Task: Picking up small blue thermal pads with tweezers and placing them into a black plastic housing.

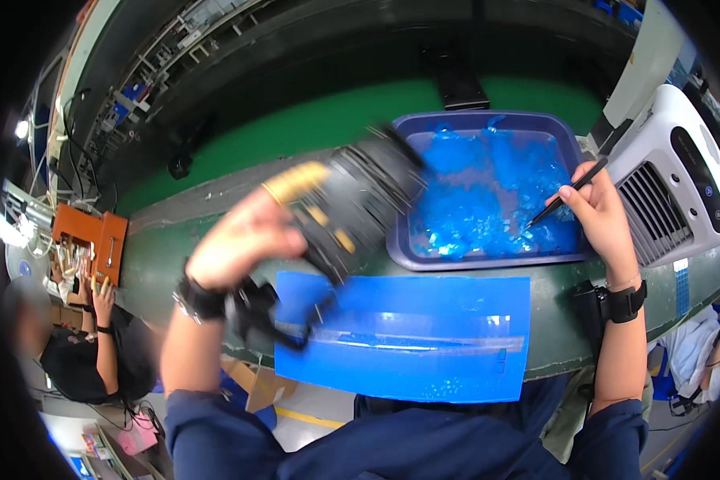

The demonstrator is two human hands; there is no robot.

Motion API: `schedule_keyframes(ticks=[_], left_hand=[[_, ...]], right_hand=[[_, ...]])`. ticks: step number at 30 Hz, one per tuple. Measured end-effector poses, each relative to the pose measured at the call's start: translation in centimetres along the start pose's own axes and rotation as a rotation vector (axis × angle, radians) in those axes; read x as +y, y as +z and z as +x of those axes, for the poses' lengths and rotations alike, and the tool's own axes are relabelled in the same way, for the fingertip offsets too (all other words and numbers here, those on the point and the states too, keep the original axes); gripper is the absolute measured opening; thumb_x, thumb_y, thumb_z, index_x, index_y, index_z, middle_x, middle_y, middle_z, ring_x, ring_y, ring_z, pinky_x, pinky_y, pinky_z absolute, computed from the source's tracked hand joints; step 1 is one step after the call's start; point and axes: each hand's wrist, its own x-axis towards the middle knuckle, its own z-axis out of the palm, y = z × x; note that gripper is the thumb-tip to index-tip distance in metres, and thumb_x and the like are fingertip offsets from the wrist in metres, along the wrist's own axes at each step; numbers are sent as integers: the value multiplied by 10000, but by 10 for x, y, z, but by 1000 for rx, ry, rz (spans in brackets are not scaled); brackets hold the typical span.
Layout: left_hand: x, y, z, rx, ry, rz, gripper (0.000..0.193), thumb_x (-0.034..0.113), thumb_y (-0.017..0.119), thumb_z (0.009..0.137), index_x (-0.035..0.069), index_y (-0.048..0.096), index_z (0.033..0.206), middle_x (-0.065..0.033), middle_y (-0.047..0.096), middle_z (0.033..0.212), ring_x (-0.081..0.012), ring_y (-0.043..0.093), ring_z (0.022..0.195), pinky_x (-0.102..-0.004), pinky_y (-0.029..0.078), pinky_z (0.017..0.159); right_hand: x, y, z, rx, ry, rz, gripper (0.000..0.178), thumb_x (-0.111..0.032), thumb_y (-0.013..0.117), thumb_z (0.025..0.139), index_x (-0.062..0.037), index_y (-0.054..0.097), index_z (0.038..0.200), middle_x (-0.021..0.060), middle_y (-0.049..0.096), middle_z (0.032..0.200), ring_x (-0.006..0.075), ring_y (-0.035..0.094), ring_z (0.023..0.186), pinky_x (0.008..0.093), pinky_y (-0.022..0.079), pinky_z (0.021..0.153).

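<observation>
My left hand [244,240], with yellow covers on its fingers, is closed on a bulky dark grey and black part [368,188]. Motion smears this part, so its kind is unclear; small yellow patches show on its side. It hangs above the work table, by the left rim of a purple-blue tray [488,262]. Crumpled pieces of shiny blue film [456,196] lie spread in the tray. Over the tray's right side, my right hand [604,212] grips a slim black pen-like tool [554,206], its tip pointing down-left at the film.
A blue sheet [408,376] with a clear strip across it lies at the near table edge. A white machine with a black grille [656,204] stands to the right. Another person [84,352] sits at far left beside an orange-brown box [88,240].
</observation>
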Motion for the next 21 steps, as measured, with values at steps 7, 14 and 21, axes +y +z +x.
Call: schedule_keyframes(ticks=[7, 14, 21], left_hand=[[2, -193, 96, 746, -433, 1647, 733, 78, 524, 699, 32, 173, 1340, -233, 480, 1138, -331, 527, 987, -375, 441, 835], [-12, -134, 255, 705, 450, 1879, 857, -83, 532, 602, 100, 160, 1352, -199, 242, 1358, -333, 289, 1235, -372, 307, 1001], [-30, -82, 323, 502, 542, 2158, 546, -2, 422, 749, 154, 363, 1269, -116, 407, 1280, -241, 414, 1160, -411, 300, 989]], right_hand=[[-3, 9, -1, -26, -31, 183, 179, -20, 530, 831, -33, 373, 916, 70, 577, 706, 109, 587, 725, 216, 436, 658], [-6, 2, -9, 19, -84, 278, 204, 18, 520, 816, -31, 369, 943, 69, 582, 773, 90, 569, 762, 201, 414, 669], [-7, -3, -12, 60, -116, 229, 215, 4, 534, 819, -30, 373, 956, 62, 585, 758, 51, 536, 718, 185, 395, 630]])
